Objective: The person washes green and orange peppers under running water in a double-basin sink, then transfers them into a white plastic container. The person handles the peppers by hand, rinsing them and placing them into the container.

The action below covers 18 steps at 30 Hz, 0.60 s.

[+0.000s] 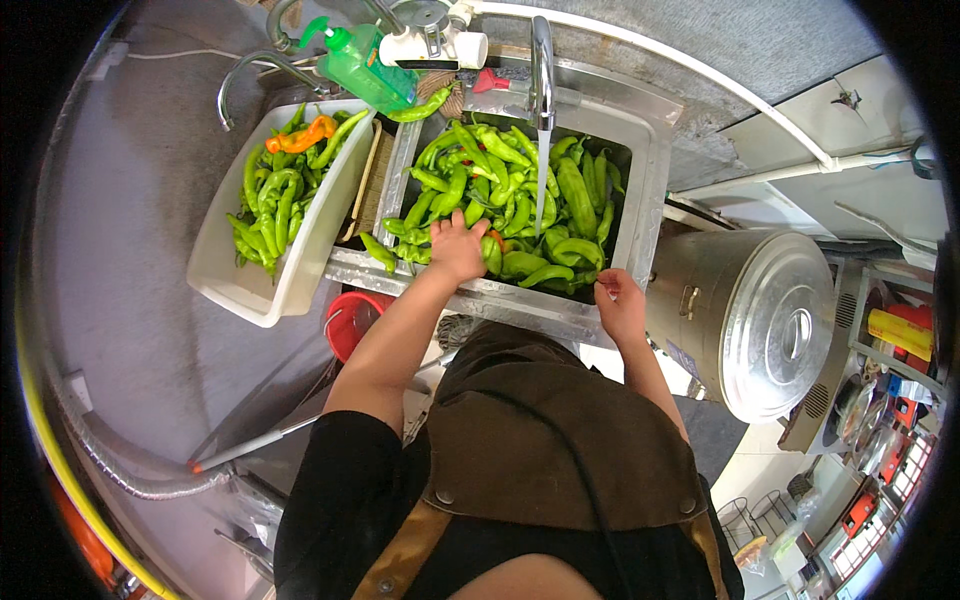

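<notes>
Under my spread left grip (458, 249), green peppers (507, 190): probably light, slick, best taken mid-body; right grip (621, 302), can't tell.

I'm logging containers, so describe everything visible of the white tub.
The white tub looks like plastic: roughly rectangular, open-topped and rimmed. It sits left of the sink, angled, partly filled with green peppers and an orange one. The left hand and right hand are both clear of it; what supports it is hidden.

Two hands (459, 248) (622, 303), many peppers (578, 197) (overlapping, uncountable) — one tub (325, 212), one bucket (350, 328)
</notes>
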Motion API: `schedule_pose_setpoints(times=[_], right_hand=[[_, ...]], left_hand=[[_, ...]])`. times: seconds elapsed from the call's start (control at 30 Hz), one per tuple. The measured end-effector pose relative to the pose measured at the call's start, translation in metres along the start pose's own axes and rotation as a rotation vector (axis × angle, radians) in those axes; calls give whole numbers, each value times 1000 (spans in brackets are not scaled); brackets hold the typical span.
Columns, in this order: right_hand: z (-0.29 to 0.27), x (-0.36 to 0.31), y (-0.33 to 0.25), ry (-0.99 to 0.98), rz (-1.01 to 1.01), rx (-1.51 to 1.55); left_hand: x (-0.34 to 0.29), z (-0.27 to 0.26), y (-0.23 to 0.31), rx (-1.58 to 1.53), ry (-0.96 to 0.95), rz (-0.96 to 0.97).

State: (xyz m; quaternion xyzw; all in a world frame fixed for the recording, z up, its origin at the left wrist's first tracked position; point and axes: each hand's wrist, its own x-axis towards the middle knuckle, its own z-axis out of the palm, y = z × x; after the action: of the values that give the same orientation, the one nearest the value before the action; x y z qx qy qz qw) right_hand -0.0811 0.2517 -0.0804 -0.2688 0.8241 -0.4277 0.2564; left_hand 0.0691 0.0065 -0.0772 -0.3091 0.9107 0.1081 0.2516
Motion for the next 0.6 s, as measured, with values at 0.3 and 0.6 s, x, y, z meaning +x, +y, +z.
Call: schedule_pose_setpoints(times=[0.3, 0.6], right_hand=[[-5, -14, 15, 49, 65, 7], [-15, -21, 29, 112, 87, 33]], left_hand=[[-2, -66, -17, -760, -125, -36], [33, -66, 30, -2339, -506, -243]])
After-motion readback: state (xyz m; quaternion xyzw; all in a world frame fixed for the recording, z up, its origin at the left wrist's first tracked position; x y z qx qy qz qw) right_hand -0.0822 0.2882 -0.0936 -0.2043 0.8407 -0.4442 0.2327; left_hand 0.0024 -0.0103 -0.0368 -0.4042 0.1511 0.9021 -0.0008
